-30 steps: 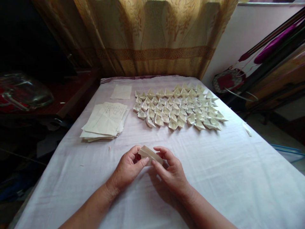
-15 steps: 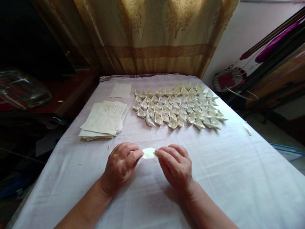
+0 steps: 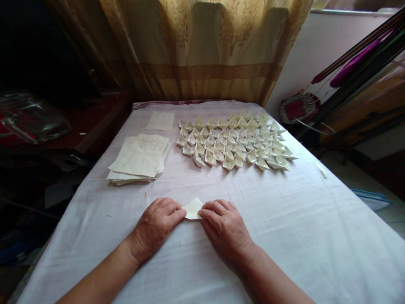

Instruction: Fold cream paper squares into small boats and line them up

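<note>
A small piece of folded paper (image 3: pixel 193 208) is pinched between both hands, low over the white cloth, its pointed corner facing away from me. My left hand (image 3: pixel 159 223) grips its left end with thumb and fingers closed. On the opposite end, my right hand (image 3: pixel 225 226) is closed in the same way. The fingers cover both ends of the paper, so only its middle shows. Beyond the hands, many folded paper boats (image 3: pixel 229 143) stand close together in rows. To the left lies a stack of paper sheets (image 3: pixel 136 158), the top one creased and partly handwritten.
One square sheet (image 3: pixel 160 120) lies behind the stack. The table (image 3: pixel 300 236) has a white cloth over it. A patterned curtain (image 3: pixel 202 46) hangs at the back. Left is a dark red cabinet (image 3: pixel 95 122) with a clear plastic bag (image 3: pixel 34 118). A bag (image 3: pixel 299 107) hangs at right.
Both hands have come down and slightly nearer to me with the paper. Its upper edge, rounded before, now shows as a point. The camera view has shifted a little.
</note>
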Motion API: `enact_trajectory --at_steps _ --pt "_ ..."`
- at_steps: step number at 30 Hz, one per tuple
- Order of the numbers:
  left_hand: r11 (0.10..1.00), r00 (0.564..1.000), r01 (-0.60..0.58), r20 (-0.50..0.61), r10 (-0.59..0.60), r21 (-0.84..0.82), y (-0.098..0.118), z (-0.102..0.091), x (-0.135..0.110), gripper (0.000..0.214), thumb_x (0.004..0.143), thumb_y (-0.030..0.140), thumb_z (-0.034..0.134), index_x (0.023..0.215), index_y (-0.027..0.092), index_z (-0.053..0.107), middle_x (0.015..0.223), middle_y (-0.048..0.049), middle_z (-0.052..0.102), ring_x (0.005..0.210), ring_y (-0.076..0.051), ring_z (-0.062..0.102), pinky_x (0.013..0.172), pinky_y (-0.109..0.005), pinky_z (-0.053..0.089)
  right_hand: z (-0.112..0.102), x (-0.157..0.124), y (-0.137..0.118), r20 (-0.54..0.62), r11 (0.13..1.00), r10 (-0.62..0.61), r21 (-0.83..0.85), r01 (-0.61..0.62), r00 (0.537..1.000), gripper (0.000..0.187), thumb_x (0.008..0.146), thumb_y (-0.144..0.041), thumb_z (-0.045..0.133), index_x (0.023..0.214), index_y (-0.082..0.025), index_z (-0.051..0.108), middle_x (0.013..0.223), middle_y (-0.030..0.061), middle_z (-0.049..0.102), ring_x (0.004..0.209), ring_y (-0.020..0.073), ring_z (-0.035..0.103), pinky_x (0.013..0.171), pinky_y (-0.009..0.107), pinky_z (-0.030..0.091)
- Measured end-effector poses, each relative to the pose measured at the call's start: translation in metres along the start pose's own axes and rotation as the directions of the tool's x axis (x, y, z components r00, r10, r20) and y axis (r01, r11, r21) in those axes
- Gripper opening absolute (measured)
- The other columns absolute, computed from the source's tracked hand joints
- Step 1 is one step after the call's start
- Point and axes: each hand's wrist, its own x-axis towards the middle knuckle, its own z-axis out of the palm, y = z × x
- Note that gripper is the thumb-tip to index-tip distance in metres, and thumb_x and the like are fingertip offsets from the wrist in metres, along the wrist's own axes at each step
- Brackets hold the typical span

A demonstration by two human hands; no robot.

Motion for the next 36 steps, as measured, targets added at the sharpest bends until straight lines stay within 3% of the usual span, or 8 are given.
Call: enact_trajectory --at_steps 3,8,16,22,32,36 --pt "0.994 0.996 0.078 0.043 -0.074 -0.073 0.0 0.001 0.001 0.014 0.098 0.024 0.052 0.095 0.021 0.066 0.089 -0.0022 0.068 0.086 -0.02 0.059 0.08 -0.034 0.045 -0.003 -0.006 0.003 -0.004 0.996 0.062 0.058 -0.062 0.998 0.012 0.091 -0.019 0.063 0.099 -0.025 0.07 0.098 0.0022 0.07 0.09 0.0205 0.058 0.081 0.035 0.041" --pt "0.972 0.978 0.196 0.093 -0.185 -0.127 -0.002 0.005 0.005 0.014 0.097 0.026 0.054 0.089 0.021 0.065 0.088 -0.0022 0.066 0.086 -0.02 0.058 0.08 -0.034 0.043 -0.003 -0.008 0.009 -0.036 0.979 0.164 0.128 -0.158 0.986 0.01 0.091 -0.022 0.064 0.087 -0.025 0.072 0.094 0.0016 0.07 0.089 0.0191 0.059 0.081 0.035 0.039" --pt "0.935 0.938 0.336 0.13 -0.321 -0.117 0.001 0.009 0.014 0.017 0.094 0.026 0.055 0.079 0.02 0.059 0.091 -0.004 0.063 0.089 -0.022 0.056 0.083 -0.038 0.043 -0.001 -0.002 0.004 -0.068 0.958 0.285 0.049 -0.282 0.956 0.017 0.09 -0.022 0.061 0.073 -0.021 0.065 0.088 0.0026 0.068 0.086 0.0197 0.058 0.08 0.036 0.035" --pt "0.922 0.924 0.376 0.111 -0.366 -0.093 0.004 0.012 0.015 0.016 0.092 0.026 0.057 0.078 0.02 0.058 0.097 -0.006 0.062 0.094 -0.025 0.056 0.086 -0.04 0.044 0.0 0.002 0.001 -0.047 0.95 0.307 -0.048 -0.309 0.95 0.021 0.09 -0.025 0.06 0.07 -0.02 0.06 0.085 0.0035 0.066 0.084 0.0207 0.056 0.078 0.036 0.034" --pt "0.904 0.91 0.41 0.11 -0.399 -0.117 0.005 0.011 0.015 0.016 0.089 0.023 0.061 0.076 0.021 0.052 0.1 -0.0058 0.061 0.096 -0.025 0.055 0.085 -0.04 0.045 0.001 0.002 0.002 -0.05 0.942 0.336 -0.003 -0.336 0.941 0.02 0.087 -0.024 0.062 0.068 -0.021 0.058 0.085 0.0024 0.065 0.084 0.0207 0.055 0.081 0.037 0.033" --pt "0.893 0.903 0.429 0.095 -0.419 -0.133 0.004 0.013 0.013 0.008 0.088 0.023 0.061 0.083 0.022 0.054 0.101 -0.0054 0.062 0.099 -0.025 0.055 0.088 -0.04 0.045 0.001 0.001 0.002 -0.049 0.939 0.345 0.033 -0.343 0.937 0.004 0.086 -0.021 0.062 0.082 -0.022 0.062 0.089 0.0023 0.066 0.087 0.021 0.056 0.082 0.036 0.034"
